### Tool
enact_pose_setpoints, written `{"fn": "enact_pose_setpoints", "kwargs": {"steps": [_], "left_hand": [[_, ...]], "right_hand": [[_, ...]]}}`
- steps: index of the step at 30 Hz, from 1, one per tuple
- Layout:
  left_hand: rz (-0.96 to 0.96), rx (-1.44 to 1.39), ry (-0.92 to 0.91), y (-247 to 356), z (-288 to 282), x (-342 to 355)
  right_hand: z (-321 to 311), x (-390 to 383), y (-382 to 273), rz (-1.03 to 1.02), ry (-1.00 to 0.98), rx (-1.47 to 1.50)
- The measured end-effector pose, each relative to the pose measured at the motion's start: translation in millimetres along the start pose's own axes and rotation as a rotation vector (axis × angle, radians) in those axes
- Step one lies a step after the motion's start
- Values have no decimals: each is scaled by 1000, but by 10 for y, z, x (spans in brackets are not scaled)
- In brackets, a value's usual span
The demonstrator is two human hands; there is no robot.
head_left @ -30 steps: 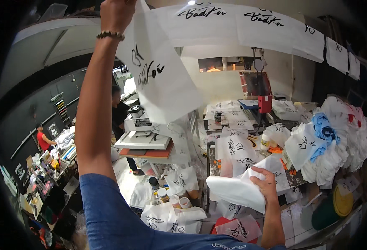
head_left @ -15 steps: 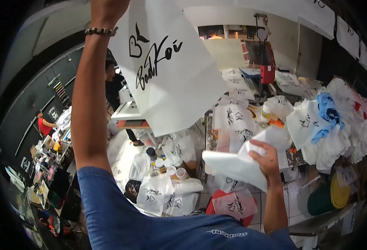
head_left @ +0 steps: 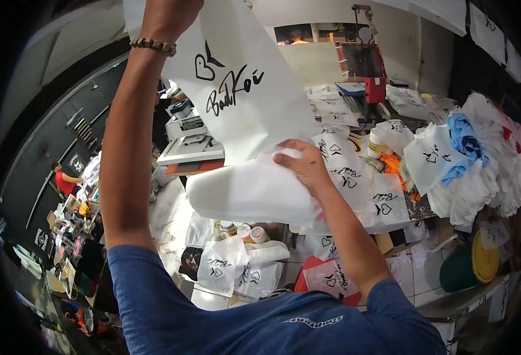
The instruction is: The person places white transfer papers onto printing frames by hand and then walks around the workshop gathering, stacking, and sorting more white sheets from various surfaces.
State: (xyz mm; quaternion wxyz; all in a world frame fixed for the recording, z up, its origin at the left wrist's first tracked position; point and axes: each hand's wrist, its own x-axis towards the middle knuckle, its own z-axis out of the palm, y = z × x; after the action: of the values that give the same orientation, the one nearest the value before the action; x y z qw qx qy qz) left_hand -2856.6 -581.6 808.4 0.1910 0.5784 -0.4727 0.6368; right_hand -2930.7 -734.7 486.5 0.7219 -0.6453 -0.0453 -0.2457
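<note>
My left hand is raised at the top edge, closed at the top of a translucent white sheet with a black heart and script print; its fingertips are out of view. The sheet hangs at a slant in front of me. My right hand pinches a white, unprinted-looking sheet between thumb and fingers. That sheet is curled over and overlaps the lower end of the hanging one. Whether the two touch I cannot tell.
Printed sheets cover the table at right. Beyond them rises a heap of white cloth with a blue cloth. Tubs stand below; a green bin is at lower right. A machine stands behind the sheet; a person in red is far left.
My right hand has moved left and up with the white sheet, bringing it before the lower end of the hanging sheet. My left hand stays raised, and the view has shifted slightly.
</note>
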Motion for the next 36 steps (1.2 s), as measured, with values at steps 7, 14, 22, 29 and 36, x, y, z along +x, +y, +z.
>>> {"fn": "enact_pose_setpoints", "kwargs": {"steps": [7,14,22,29,36], "left_hand": [[-41,6,-22,36,-135,97],[-89,45,-15,-52,-262,218],[-83,91,13,-246,-159,290],[-42,75,24,-161,-163,409],[50,158,65,-73,-274,516]], "right_hand": [[95,215,-162,-115,44,25],[-24,299,-328,-199,82,129],[-28,206,-475,-348,10,4],[-19,322,-309,-244,-48,-45],[-29,440,-49,-50,-88,115]]}}
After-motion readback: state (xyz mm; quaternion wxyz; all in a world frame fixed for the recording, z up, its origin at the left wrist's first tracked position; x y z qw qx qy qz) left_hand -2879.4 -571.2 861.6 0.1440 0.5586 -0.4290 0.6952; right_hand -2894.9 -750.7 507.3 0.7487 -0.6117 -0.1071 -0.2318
